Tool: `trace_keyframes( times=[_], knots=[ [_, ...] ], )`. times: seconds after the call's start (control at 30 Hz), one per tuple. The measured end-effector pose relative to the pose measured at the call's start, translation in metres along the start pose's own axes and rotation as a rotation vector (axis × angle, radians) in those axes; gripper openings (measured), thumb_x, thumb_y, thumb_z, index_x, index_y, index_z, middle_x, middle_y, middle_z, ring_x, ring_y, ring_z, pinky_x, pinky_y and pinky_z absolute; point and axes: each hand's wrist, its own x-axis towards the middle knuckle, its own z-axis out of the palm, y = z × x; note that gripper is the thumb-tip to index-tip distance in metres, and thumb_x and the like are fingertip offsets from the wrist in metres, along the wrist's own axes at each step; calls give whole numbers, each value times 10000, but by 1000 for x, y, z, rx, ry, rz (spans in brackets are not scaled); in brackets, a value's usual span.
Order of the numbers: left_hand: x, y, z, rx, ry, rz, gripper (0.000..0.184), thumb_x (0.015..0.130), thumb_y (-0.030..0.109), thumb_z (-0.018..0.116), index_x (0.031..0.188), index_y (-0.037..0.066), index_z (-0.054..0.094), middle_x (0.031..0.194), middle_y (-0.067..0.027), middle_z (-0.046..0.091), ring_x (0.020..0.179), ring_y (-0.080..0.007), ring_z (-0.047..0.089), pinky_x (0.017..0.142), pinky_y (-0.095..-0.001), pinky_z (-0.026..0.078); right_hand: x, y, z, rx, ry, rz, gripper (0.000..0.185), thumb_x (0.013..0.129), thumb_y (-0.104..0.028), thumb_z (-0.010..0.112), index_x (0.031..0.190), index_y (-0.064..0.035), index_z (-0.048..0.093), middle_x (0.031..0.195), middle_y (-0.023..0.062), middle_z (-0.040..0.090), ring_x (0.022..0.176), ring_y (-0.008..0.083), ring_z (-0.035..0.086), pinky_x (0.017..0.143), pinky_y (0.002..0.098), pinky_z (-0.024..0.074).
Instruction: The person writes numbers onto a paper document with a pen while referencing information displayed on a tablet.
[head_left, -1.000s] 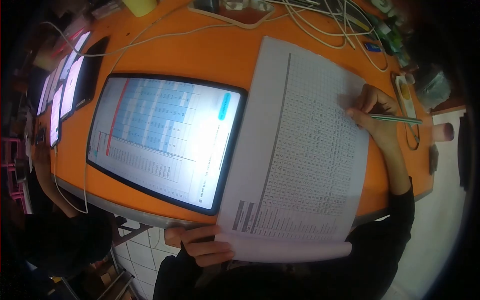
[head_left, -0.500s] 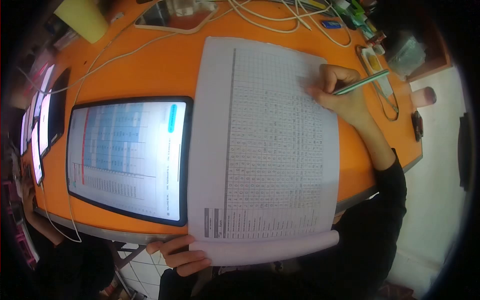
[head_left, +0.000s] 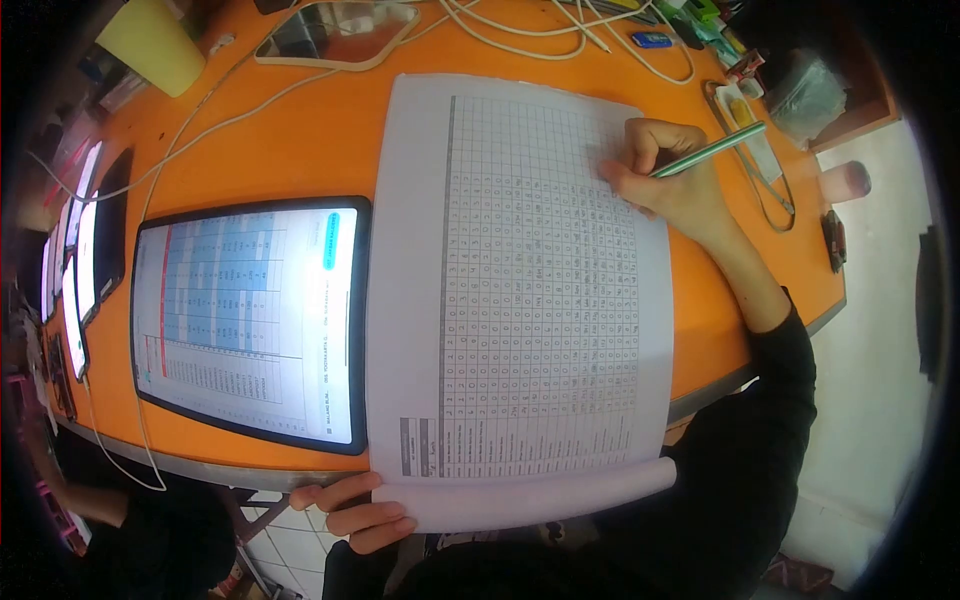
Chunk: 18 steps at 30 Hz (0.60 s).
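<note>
A large paper sheet with a printed grid (head_left: 530, 130) lies on the orange desk, its near end curled into a roll. Handwritten figures fill many of its columns. My right hand (head_left: 675, 175) rests at the sheet's far right part, closed around a green pen (head_left: 710, 150); the fingers hide the pen's tip. At the near left corner, my left hand (head_left: 360, 512) grips the rolled edge, fingers on top of the paper. Left of the sheet lies a tablet (head_left: 250, 320) in a dark case, its lit screen showing a table.
Several lit phones (head_left: 85, 240) stand at the left edge, beside another person's arm (head_left: 90, 500). White cables (head_left: 540, 45), a glossy white-rimmed tray (head_left: 335, 35) and a yellow cup (head_left: 155, 45) are at the back. A strapped white case (head_left: 750, 130) lies at right.
The whole view has shifted slightly. My right hand with the pen stays at nearly the same part of the sheet. At left, the other person's arm has dropped away from the desk edge.
</note>
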Motion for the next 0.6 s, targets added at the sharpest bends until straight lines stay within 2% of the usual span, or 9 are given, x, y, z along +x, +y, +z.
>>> trace_keyframes(
  times=[0.27, 0.43, 0.53, 0.6],
  knots=[
    [0, 4, -2, 8, -17, -50, 254, 718, 499, 615, 761, 299, 464, 761, 119, 518, 806, -19, 516, 977, -317, 175, 0, -2, 1, -48, 2, -17, 377, 684, 14, 648, 523, -89, 323, 446, -13, 444, 366, 27, 430, 334, 171, 303],
    [3, 2, 8, 50, 45, -17, 270, 738, 550, 556, 750, 301, 454, 754, 129, 516, 791, -8, 516, 997, -304, 155, 1, -3, 0, -16, 1, -5, 376, 688, 14, 645, 524, -88, 323, 445, -14, 440, 367, 28, 435, 334, 166, 306],
    [-3, 4, -9, -34, -67, -56, 296, 722, 571, 560, 771, 297, 460, 750, 124, 524, 800, -13, 517, 1013, -293, 154, 0, -4, 3, -101, -2, -59, 377, 693, 18, 641, 526, -88, 321, 443, -13, 437, 370, 28, 437, 331, 164, 308],
    [-3, 1, -3, -16, -19, -14, 306, 719, 579, 555, 779, 294, 461, 754, 124, 533, 804, -12, 523, 1021, -289, 161, -1, -4, 4, -135, 60, -17, 379, 692, 30, 638, 528, -87, 317, 453, -13, 436, 374, 27, 437, 327, 163, 306]
  ],
)
